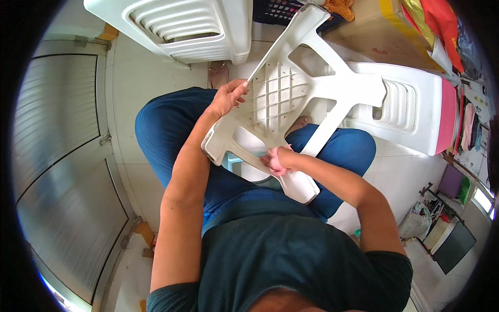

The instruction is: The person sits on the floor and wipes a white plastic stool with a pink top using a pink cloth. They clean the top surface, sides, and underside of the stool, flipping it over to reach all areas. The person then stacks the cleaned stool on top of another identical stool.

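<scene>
A white plastic stool (pixel 330 84) lies tilted across my lap, its ribbed underside facing up and its legs spread outward. My left hand (pixel 229 97) grips an edge of it on the far left side, thumb on top. In my right hand (pixel 287 157) is a pink cloth (pixel 276 160), pressed against the rail beside the near leg. Small dark specks dot the ribbed underside. Through the gap in the frame, a light-blue plastic object (pixel 230 160) and something white show below, partly hidden.
Another white stool (pixel 187 23) stands ahead on the left. To the right lies a white stool with a pink seat (pixel 448 113). A cardboard box (pixel 374 35) and a dark plastic basket (pixel 275 13) sit at the back. A metal-framed door (pixel 74 148) borders the left side.
</scene>
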A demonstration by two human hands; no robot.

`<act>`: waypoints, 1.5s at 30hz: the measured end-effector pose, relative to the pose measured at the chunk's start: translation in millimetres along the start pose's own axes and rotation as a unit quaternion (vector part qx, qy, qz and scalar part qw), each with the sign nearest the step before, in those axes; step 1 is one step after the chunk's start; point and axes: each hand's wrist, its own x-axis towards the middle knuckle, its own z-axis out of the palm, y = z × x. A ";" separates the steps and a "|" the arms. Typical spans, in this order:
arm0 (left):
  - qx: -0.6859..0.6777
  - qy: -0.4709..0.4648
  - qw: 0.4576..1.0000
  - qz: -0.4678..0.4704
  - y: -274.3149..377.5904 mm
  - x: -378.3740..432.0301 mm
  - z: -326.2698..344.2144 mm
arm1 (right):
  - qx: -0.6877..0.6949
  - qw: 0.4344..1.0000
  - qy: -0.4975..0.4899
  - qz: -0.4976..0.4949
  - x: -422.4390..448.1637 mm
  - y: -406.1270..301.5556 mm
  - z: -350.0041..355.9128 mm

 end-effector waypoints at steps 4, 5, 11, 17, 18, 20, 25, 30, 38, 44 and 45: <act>-0.013 0.007 1.000 0.001 -3.5 -0.7 0.2 | -0.116 0.990 0.078 -0.017 33.1 -14.5 19.9; -0.021 0.010 1.000 0.004 -6.9 0.3 -1.1 | -0.165 0.982 0.068 -0.053 31.9 -8.5 20.4; 0.034 0.006 0.999 0.019 -7.8 7.3 -4.3 | -0.392 0.914 -0.064 -0.083 -55.3 29.2 21.7; 0.004 0.019 1.000 0.002 2.3 1.2 2.0 | -0.037 0.895 0.055 0.442 -2.3 17.6 32.7; 0.001 0.023 1.000 -0.002 1.3 -1.2 1.5 | 0.001 0.874 0.065 0.481 11.7 22.8 32.2; -0.004 0.020 1.000 0.001 7.0 -3.2 3.4 | 0.033 0.852 0.043 0.521 42.9 36.0 23.5; 0.010 0.027 0.999 0.015 -5.5 -1.6 2.2 | -0.021 0.879 -0.095 0.466 92.1 53.5 -8.7; 0.015 0.020 1.000 0.006 -4.7 4.7 0.7 | -0.415 0.891 -0.182 -0.028 86.4 141.1 20.3; 0.037 0.023 0.999 0.025 -9.4 5.8 -5.6 | -0.252 0.946 -0.034 0.202 -73.7 32.0 -103.9; 0.024 0.005 0.999 0.030 -10.9 20.1 -6.1 | -0.103 0.890 0.330 0.299 -104.4 155.9 -172.9; 0.030 0.027 0.999 0.029 -14.3 15.9 -12.4 | -0.369 0.882 0.038 0.290 -93.8 86.1 -165.5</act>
